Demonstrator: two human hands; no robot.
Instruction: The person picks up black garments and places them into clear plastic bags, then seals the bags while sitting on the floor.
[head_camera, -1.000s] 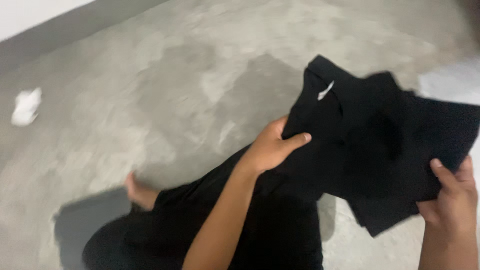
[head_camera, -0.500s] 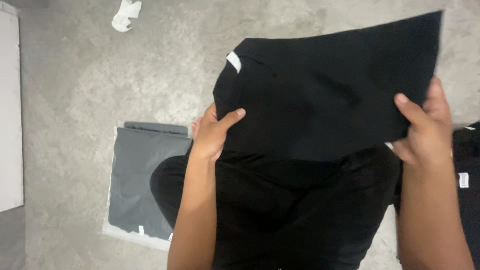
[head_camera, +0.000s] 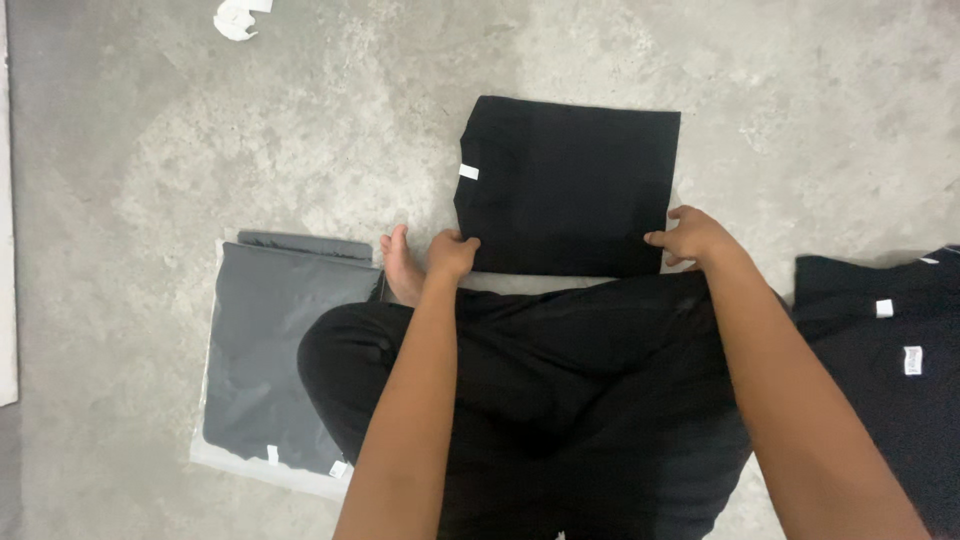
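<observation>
Nearest me: crossed legs in black trousers, bare foot poking out left. Just beyond, both hands sit on the near edge of the folded black shirt, flat on the concrete floor. L hand pinches the near-left corner, R hand the near-right, fingers closed on cloth. Shirt lies straight ahead, slightly wider than deep, both hands equally close.

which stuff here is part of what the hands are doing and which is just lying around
In hand:
- folded black garment on the concrete floor
- left hand and right hand, gripping its near corners

Lying about:
- bagged grey garment
- black garments stacked at right
- crumpled white scrap
</observation>
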